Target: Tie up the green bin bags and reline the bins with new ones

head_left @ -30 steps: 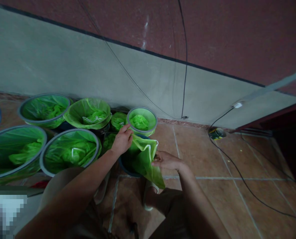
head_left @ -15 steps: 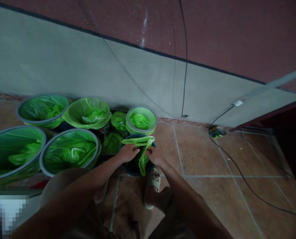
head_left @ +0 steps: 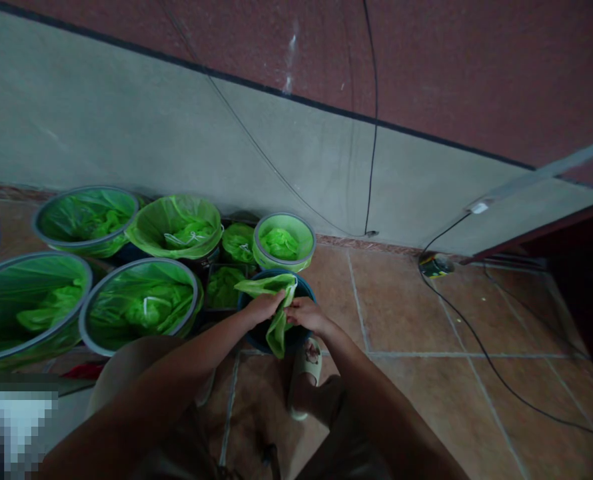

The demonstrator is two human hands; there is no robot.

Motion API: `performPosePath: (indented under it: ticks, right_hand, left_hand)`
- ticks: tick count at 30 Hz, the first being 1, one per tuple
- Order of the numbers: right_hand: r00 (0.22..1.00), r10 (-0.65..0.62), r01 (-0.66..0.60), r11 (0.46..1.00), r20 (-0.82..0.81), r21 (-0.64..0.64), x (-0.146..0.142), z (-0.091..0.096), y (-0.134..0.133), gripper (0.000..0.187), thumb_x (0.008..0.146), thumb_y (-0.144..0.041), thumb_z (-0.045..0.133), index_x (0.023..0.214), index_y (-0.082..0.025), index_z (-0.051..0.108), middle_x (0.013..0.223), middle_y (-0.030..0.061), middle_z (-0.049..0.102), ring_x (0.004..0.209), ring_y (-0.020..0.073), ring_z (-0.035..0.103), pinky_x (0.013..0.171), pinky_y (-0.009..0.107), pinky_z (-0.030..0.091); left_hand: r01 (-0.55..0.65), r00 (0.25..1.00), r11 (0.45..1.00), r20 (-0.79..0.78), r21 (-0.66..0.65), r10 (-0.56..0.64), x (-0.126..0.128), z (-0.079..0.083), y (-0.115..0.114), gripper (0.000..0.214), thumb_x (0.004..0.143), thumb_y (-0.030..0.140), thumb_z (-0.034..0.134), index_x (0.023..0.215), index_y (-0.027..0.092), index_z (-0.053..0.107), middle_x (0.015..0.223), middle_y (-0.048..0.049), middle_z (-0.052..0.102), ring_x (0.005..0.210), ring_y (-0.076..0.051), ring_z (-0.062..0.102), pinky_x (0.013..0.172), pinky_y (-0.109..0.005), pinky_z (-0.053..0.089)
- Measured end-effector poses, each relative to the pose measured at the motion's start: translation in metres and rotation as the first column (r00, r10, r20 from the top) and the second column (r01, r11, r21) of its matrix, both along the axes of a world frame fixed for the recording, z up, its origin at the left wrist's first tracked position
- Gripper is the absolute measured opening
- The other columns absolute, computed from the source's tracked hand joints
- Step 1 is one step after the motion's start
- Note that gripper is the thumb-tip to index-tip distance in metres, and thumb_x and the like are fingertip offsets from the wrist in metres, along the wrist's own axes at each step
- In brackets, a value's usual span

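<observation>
A folded green plastic bag [head_left: 276, 331] with a white drawstring at its top hangs between my hands, above a dark blue bucket [head_left: 304, 287]. My left hand [head_left: 265, 307] is closed on the bag's left side, fingers partly hidden by the plastic. From the right, my right hand [head_left: 304, 313] pinches the bag near its edge, close to the left fingertips. The bag is bunched, with one flap spreading left over the bucket's rim. No liner shows on the bucket's rim.
Left stand several bins lined with green bags, including a large grey-rimmed bin [head_left: 141, 263] and a smaller round bin [head_left: 284, 217] by the wall. A black cable [head_left: 469, 325] crosses the tiled floor near a can [head_left: 435, 265]. My slippered foot [head_left: 306, 363] is beside the bucket.
My hands have come closer together, the left moving right and the right slightly left. The bag between them has shifted left and is more gathered.
</observation>
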State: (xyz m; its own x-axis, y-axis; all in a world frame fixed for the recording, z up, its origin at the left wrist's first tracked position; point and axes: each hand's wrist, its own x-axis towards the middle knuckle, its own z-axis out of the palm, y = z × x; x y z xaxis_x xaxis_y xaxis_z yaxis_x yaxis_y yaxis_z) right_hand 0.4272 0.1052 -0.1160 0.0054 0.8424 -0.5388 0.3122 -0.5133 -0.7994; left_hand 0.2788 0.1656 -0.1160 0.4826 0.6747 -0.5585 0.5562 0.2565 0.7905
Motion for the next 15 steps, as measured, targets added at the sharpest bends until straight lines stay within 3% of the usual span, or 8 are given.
performPosePath:
  ticks: [3, 7, 10, 13, 15]
  right_hand:
    - [0.983, 0.053, -0.055, 0.998, -0.177, -0.010, -0.005, 0.008, -0.004, 0.011, 0.075, -0.025, 0.063, 0.072, -0.014, 0.065, 0.060, -0.0019, 0.062, 0.054, 0.0091, 0.055, 0.055, 0.020, 0.042]
    - [0.972, 0.081, -0.089, 0.996, -0.221, -0.025, -0.007, 0.012, -0.006, 0.018, 0.069, -0.031, 0.071, 0.070, -0.014, 0.066, 0.058, -0.0025, 0.062, 0.054, 0.0095, 0.056, 0.054, 0.020, 0.043]
    - [0.972, 0.075, -0.082, 0.996, -0.223, -0.021, -0.008, 0.013, -0.006, 0.023, 0.067, -0.035, 0.074, 0.071, -0.014, 0.067, 0.060, -0.0018, 0.063, 0.055, 0.0095, 0.057, 0.056, 0.020, 0.045]
    - [0.987, 0.107, -0.113, 0.993, -0.121, -0.044, -0.001, 0.014, -0.005, 0.021, 0.069, -0.033, 0.072, 0.073, -0.013, 0.068, 0.061, -0.0003, 0.064, 0.055, 0.0094, 0.057, 0.056, 0.020, 0.045]
    - [0.987, 0.125, -0.117, 0.989, 0.104, -0.086, 0.015, 0.016, -0.003, 0.017, 0.071, -0.029, 0.070, 0.071, -0.012, 0.068, 0.061, 0.0025, 0.065, 0.056, 0.0117, 0.059, 0.054, 0.021, 0.044]
  left_hand:
    - [-0.084, 0.996, 0.996, -0.011, 0.013, 0.084, -0.004, 0.010, 0.005, 0.047, 0.085, 0.058, 0.043, 0.082, 0.018, 0.067, 0.072, -0.0058, 0.068, 0.065, -0.017, 0.060, 0.056, -0.028, 0.044]
    - [-0.139, 0.990, 0.989, 0.042, 0.044, 0.137, -0.004, 0.015, 0.005, 0.018, 0.081, 0.030, 0.055, 0.079, 0.016, 0.065, 0.076, -0.0037, 0.069, 0.069, -0.015, 0.063, 0.059, -0.023, 0.045]
    - [-0.166, 0.985, 0.978, -0.018, 0.124, 0.169, -0.002, 0.016, 0.009, 0.016, 0.081, 0.018, 0.050, 0.077, 0.014, 0.064, 0.075, -0.0048, 0.070, 0.069, -0.014, 0.066, 0.062, -0.022, 0.048]
    - [-0.156, 0.977, 0.963, -0.109, 0.220, 0.183, -0.003, 0.017, 0.017, 0.019, 0.080, 0.013, 0.046, 0.077, 0.013, 0.065, 0.070, -0.0049, 0.069, 0.066, -0.015, 0.066, 0.062, -0.022, 0.049]
    - [-0.117, 0.965, 0.940, -0.185, 0.321, 0.183, -0.009, 0.018, 0.023, 0.023, 0.080, 0.013, 0.044, 0.070, 0.013, 0.065, 0.063, -0.0036, 0.064, 0.066, -0.015, 0.064, 0.063, -0.021, 0.049]
